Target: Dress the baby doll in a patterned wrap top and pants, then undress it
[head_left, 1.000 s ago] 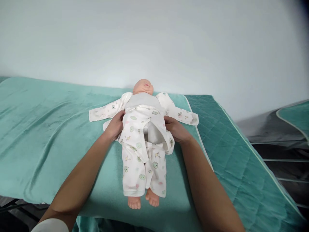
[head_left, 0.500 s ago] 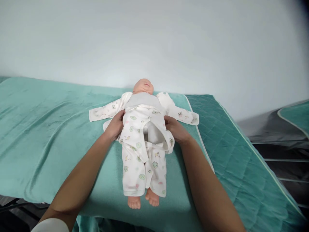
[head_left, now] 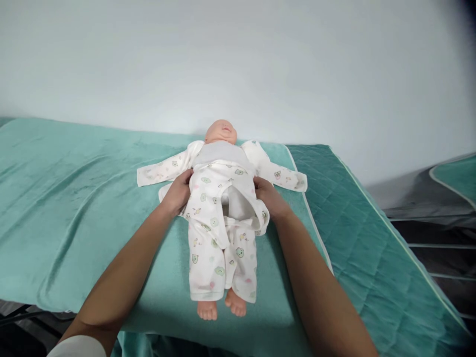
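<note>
A baby doll (head_left: pixel 221 132) lies on its back, head toward the wall and bare feet toward me. It wears a white patterned baby shirt (head_left: pixel 163 169) with both sleeves spread, and split-crotch baby pants (head_left: pixel 208 233) with bears and green patches. The pants reach up over the grey-white torso. My left hand (head_left: pixel 180 191) is closed on the pants' waist at the doll's left-of-picture side. On the opposite side my right hand (head_left: pixel 270 196) grips the waist too. The fingertips of both hands are tucked behind the fabric and partly hidden.
A light green blanket (head_left: pixel 74 198) covers the bed, with a darker quilted pad (head_left: pixel 372 248) on the right. Behind stands a pale wall (head_left: pixel 238 59). Metal bars (head_left: pixel 439 246) of another bed show at the far right.
</note>
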Demonstrator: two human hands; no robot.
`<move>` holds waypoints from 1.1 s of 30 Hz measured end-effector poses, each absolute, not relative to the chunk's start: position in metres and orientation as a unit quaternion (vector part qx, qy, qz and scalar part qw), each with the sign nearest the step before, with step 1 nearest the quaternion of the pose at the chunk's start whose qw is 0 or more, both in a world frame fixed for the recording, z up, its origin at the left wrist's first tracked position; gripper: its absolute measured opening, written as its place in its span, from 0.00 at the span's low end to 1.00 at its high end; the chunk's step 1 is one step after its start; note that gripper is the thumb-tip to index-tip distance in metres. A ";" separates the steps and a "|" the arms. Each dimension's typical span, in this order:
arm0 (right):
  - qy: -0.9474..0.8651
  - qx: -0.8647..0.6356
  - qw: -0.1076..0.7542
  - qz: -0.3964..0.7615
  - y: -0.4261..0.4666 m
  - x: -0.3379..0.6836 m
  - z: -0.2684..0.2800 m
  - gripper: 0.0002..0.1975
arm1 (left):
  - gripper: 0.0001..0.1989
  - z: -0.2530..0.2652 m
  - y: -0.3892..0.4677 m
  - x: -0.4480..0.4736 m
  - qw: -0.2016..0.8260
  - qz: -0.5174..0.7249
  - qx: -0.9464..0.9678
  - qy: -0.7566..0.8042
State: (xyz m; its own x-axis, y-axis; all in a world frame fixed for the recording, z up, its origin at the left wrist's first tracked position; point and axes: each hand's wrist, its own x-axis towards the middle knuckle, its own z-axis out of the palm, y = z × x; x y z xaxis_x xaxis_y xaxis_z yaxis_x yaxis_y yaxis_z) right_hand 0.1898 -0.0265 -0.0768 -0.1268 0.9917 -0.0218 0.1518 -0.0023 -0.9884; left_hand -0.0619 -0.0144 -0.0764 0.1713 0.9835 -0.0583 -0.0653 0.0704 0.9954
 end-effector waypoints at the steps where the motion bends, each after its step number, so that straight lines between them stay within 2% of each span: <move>1: -0.566 -0.513 0.423 0.488 -0.026 0.190 -0.077 0.13 | 0.20 -0.076 -0.014 -0.062 0.572 0.456 0.507 0.454; 11: -0.582 -0.573 0.412 0.404 -0.024 0.201 -0.083 0.11 | 0.19 -0.081 -0.011 -0.063 0.573 0.457 0.504 0.456; 19: -0.500 -0.493 0.464 0.540 -0.026 0.193 -0.080 0.17 | 0.18 -0.081 -0.012 -0.064 0.565 0.453 0.507 0.467; 24: -0.482 -0.473 0.490 0.551 -0.024 0.190 -0.084 0.20 | 0.17 -0.082 -0.012 -0.065 0.568 0.452 0.509 0.462; 33: -0.477 -0.497 0.490 0.535 -0.025 0.192 -0.090 0.11 | 0.16 -0.080 -0.014 -0.061 0.551 0.453 0.522 0.467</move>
